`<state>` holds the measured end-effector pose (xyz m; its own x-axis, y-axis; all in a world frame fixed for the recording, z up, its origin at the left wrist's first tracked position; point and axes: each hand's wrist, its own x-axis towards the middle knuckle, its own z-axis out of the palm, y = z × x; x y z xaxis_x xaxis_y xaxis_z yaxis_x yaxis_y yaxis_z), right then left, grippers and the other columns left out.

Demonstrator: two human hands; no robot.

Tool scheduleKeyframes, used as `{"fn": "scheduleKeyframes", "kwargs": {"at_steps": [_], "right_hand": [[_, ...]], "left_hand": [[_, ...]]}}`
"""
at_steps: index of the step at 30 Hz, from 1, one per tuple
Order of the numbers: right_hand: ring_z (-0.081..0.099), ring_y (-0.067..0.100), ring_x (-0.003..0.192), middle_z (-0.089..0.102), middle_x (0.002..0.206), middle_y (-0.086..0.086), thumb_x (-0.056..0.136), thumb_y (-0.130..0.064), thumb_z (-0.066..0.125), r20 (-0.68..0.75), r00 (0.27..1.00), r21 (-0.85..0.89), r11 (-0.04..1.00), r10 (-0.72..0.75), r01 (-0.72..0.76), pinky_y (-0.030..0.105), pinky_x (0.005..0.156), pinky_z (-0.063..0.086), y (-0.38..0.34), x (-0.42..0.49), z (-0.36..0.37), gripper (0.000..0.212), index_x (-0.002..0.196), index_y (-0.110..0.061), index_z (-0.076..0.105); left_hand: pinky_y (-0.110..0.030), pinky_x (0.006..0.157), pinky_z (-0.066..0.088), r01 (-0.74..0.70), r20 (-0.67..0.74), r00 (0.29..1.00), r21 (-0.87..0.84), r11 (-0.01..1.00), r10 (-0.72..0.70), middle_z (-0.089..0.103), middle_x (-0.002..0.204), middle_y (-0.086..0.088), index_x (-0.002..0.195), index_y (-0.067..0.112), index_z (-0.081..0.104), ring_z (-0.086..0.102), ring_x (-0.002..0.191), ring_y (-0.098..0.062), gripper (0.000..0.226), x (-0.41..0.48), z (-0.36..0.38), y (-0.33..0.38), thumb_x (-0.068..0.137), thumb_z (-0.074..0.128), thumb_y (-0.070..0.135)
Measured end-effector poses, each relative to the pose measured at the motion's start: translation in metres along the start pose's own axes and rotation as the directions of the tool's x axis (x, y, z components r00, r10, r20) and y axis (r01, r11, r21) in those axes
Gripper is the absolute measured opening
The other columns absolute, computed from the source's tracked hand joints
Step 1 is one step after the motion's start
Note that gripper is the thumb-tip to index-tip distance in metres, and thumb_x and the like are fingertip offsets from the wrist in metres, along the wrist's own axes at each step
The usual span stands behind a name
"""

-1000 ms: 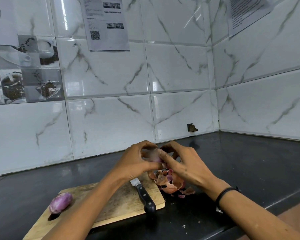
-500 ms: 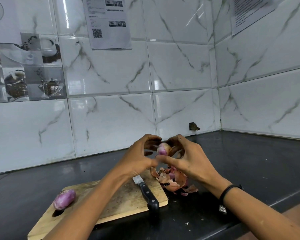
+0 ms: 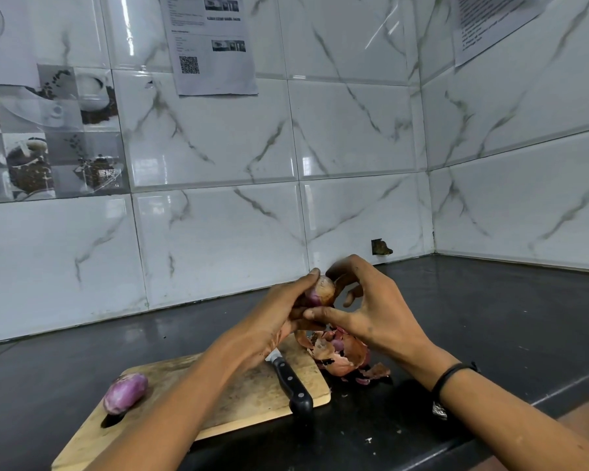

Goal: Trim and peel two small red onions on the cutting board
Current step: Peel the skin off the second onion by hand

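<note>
Your L hand [image 3: 276, 321] and R hand [image 3: 378, 314] meet in the air above the far right corner of the cutting board [image 3: 245, 406], both on one small red onion [image 3: 321, 289]. L hand's fingers curl round its left side, w/ one fingertip up at the top. R hand pinches it from the other side: thumb underneath, forefinger arched over the top, remaining fingers loosely spread and off it. The onion shows purple-white on the left and tan papery skin on the right. Can't tell how much skin covers the hidden side.

The second onion [image 3: 125, 393], purple and apparently peeled, lies on its side at the board's left end, well apart from your hands.

The knife [image 3: 293, 385] lies on the board's right part. Its black riveted handle points toward you, w/ the butt at the near edge. The blade runs under your L hand, mostly hidden. A peel pile [image 3: 340, 356] sits just off the board's right edge on the dark counter [image 3: 507, 328], below your R hand, w/ a few scraps beside it.

There's a black band [image 3: 451, 377] on your R wrist. Behind is a white marble-look tile wall [image 3: 218, 232], w/ a printed sheet [image 3: 215, 45] bearing a QR code. A second sheet [image 3: 490, 25] is on the right wall, coffee-cup picture tiles [image 3: 48, 130] are at left, and there's a small broken hole [image 3: 381, 247] low near the corner.
</note>
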<state>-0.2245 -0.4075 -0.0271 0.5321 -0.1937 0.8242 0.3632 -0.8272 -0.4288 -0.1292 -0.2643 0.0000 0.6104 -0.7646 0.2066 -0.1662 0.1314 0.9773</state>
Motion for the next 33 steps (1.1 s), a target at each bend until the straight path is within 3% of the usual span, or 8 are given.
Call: {"fn": "scheduleKeyframes", "kwargs": {"at_steps": [4,9,13,18,22,29,33], "right_hand": [[0.062,-0.001,0.096,0.065,0.104,-0.017,0.079,-0.057,0.077,-0.056,0.998,0.032,0.999,0.031,-0.029,0.019,0.071,0.05,-0.002,-0.001,-0.001,0.045,0.109,-0.027,0.062],[0.063,-0.001,0.092,0.066,0.103,-0.019,0.089,-0.052,0.07,-0.091,0.996,-0.022,0.999,0.024,-0.026,0.02,0.074,0.051,0.0,-0.001,-0.002,0.032,0.108,-0.027,0.069],[0.064,0.0,0.091,0.067,0.101,-0.02,0.087,-0.051,0.072,-0.067,0.998,-0.025,1.0,0.001,-0.002,0.01,0.071,0.046,0.0,0.0,-0.001,0.032,0.107,-0.025,0.073],[0.066,0.002,0.083,0.071,0.093,-0.017,0.088,-0.04,0.076,-0.062,0.998,-0.003,1.0,-0.025,0.025,0.008,0.068,0.043,-0.002,0.0,-0.002,0.02,0.099,-0.024,0.079],[0.067,0.004,0.08,0.073,0.09,-0.015,0.086,-0.034,0.08,-0.085,0.995,0.008,0.999,-0.047,0.048,0.012,0.067,0.048,-0.002,0.001,-0.002,0.015,0.097,-0.024,0.08],[0.067,0.005,0.08,0.073,0.089,-0.015,0.084,-0.032,0.081,-0.073,0.997,0.044,0.999,-0.027,0.03,0.01,0.067,0.046,-0.001,0.001,-0.003,0.015,0.094,-0.022,0.08],[0.065,0.0,0.083,0.07,0.101,-0.019,0.083,-0.038,0.08,-0.073,0.996,0.071,0.997,0.042,-0.037,0.005,0.069,0.043,-0.001,0.002,-0.004,0.025,0.104,-0.025,0.075]], "left_hand": [[-0.032,0.071,0.061,0.018,-0.059,0.998,-0.143,0.99,-0.027,0.072,0.078,-0.012,0.103,-0.003,0.068,0.071,0.069,-0.02,0.039,0.004,-0.006,-0.002,0.098,0.056,0.034],[-0.033,0.083,0.062,-0.091,-0.07,0.995,-0.275,0.957,0.074,0.072,0.104,-0.025,0.11,-0.003,0.067,0.074,0.089,-0.028,0.021,0.005,-0.014,-0.002,0.09,0.061,-0.001],[-0.02,0.082,0.059,-0.183,-0.071,0.983,-0.205,0.962,0.172,0.072,0.112,-0.017,0.119,-0.001,0.063,0.072,0.098,-0.018,0.041,0.001,-0.021,-0.001,0.086,0.056,-0.024],[-0.019,0.092,0.055,-0.261,-0.063,0.964,-0.053,0.964,0.258,0.074,0.114,-0.007,0.122,0.007,0.062,0.069,0.108,-0.014,0.044,0.0,-0.023,-0.004,0.086,0.061,-0.019],[-0.016,0.085,0.053,-0.296,-0.058,0.953,0.016,0.955,0.296,0.072,0.119,-0.006,0.123,0.007,0.061,0.069,0.108,-0.011,0.046,0.0,-0.023,-0.005,0.085,0.064,-0.018],[-0.024,0.094,0.053,-0.283,-0.053,0.957,0.049,0.958,0.285,0.073,0.12,-0.006,0.119,0.014,0.065,0.067,0.118,-0.021,0.044,0.003,-0.027,-0.008,0.084,0.068,-0.014],[-0.03,0.1,0.052,-0.289,-0.035,0.955,0.094,0.953,0.294,0.071,0.123,-0.007,0.121,0.015,0.065,0.066,0.119,-0.023,0.043,0.004,-0.029,-0.008,0.086,0.069,-0.01]]}}
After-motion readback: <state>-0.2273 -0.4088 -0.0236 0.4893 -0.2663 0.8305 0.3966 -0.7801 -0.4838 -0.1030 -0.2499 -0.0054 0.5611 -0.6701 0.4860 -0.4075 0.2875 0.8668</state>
